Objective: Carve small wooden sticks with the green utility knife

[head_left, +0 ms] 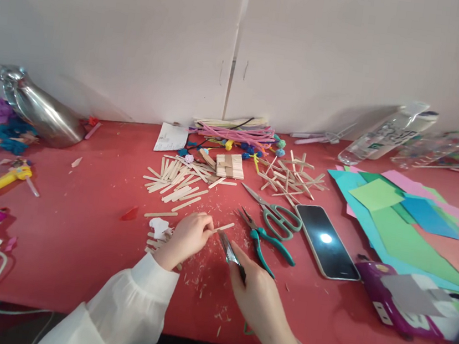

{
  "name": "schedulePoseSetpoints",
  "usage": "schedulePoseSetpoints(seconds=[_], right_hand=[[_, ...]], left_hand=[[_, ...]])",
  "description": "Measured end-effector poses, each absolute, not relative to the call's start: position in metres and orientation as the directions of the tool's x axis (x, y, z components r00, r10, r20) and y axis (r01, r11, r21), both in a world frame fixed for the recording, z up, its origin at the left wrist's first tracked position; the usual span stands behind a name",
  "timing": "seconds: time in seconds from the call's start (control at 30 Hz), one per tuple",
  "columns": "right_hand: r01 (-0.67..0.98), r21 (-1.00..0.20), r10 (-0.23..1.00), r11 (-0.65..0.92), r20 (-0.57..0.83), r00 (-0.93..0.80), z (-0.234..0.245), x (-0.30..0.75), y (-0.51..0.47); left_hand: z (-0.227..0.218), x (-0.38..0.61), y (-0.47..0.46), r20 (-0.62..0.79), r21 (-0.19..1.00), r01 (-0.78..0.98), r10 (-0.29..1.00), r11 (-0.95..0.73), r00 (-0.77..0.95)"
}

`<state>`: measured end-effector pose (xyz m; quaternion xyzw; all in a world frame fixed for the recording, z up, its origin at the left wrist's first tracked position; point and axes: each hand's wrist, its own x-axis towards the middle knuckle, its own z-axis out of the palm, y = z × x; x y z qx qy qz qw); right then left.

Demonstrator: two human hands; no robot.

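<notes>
Head view: left hand [186,237] fingers pinch a thin pale wooden craft stick [222,228] just above the red bench [80,232], right hand [258,295] closed around a small silver-bladed cutter [228,252] just beneath it.

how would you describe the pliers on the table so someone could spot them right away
On the red table, look just left of the dark phone lying face up near the middle. The pliers lie there beside the scissors, close to the right hand. Both tools have green handles, but the pliers have short dark jaws and slim curved grips, with no finger loops.
</notes>
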<state>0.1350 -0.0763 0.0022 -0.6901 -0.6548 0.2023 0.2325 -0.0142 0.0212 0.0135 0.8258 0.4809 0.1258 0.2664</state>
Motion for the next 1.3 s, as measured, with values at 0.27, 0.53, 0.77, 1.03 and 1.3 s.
schedulePoseSetpoints(seconds=[0.27,0.53,0.77,1.03,1.3], right_hand=[[0.811,-0.582,0.998,-0.061,-0.018,0.063,0.008,0.136,-0.075],[0.952,-0.301,0.994,0.048,0.106,-0.016,0.004,0.135,-0.076],[0.987,-0.105,0.990,0.123,0.081,-0.115,0.004,0.133,-0.074],[0.967,0.151,0.979,0.205,-0.040,-0.201,0.023,0.113,-0.076],[0.914,0.233,0.943,0.331,-0.045,-0.330,0.037,0.114,-0.072]], left_hand=[[0.014,-0.013,0.022,-0.061,0.561,0.732,0.862,-0.387,0.503],[0.013,-0.012,0.022,-0.056,0.560,0.734,0.866,-0.384,0.496],[0.010,-0.012,0.022,-0.046,0.569,0.730,0.872,-0.378,0.488],[0.010,-0.012,0.024,-0.043,0.564,0.736,0.877,-0.373,0.478],[0.011,-0.013,0.022,-0.015,0.562,0.732,0.880,-0.385,0.474]])
